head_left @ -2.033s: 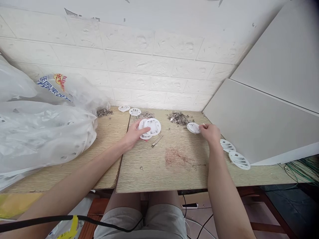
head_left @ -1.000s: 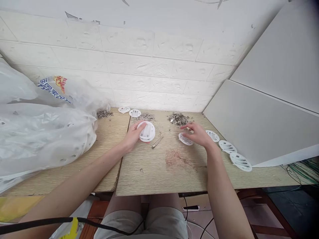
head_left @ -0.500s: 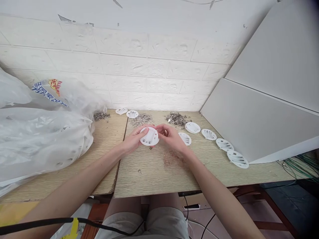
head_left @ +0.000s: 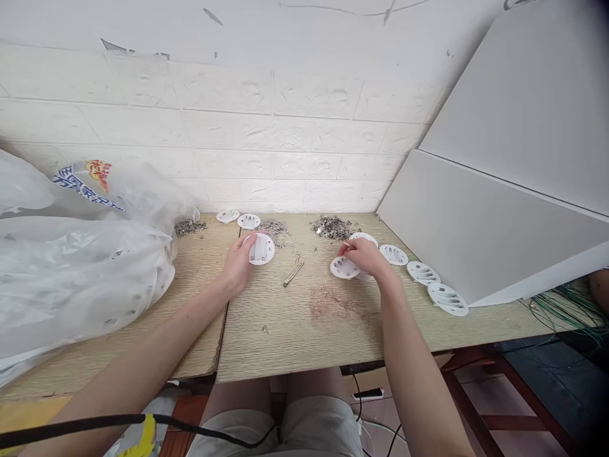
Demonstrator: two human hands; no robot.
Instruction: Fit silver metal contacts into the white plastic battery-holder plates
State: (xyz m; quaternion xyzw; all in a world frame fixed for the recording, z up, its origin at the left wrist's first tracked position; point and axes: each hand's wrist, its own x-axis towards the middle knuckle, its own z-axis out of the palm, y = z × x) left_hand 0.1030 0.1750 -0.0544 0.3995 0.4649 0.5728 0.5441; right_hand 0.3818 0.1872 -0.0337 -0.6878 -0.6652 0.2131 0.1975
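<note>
My left hand grips a white round plastic battery holder, its thumb on the face and the disc raised over the table. Small metal contacts show along the holder's lower edge. My right hand has its fingers closed at the upper edge of another round holder, which has slots and metal bits on it; the fingertips are partly hidden. Part of a further white piece shows under the right wrist. Between the hands lies a slim metal tool, its exact kind unclear.
Piles of small metal pieces lie near the wall. More round holders line the right side, and two sit at the back left. A large plastic bag fills the left. White panels lean at right beside green wires.
My hands have parted: the left moved left with its holder, the right moved right to another holder. The slim metal tool now shows on the table between them.
</note>
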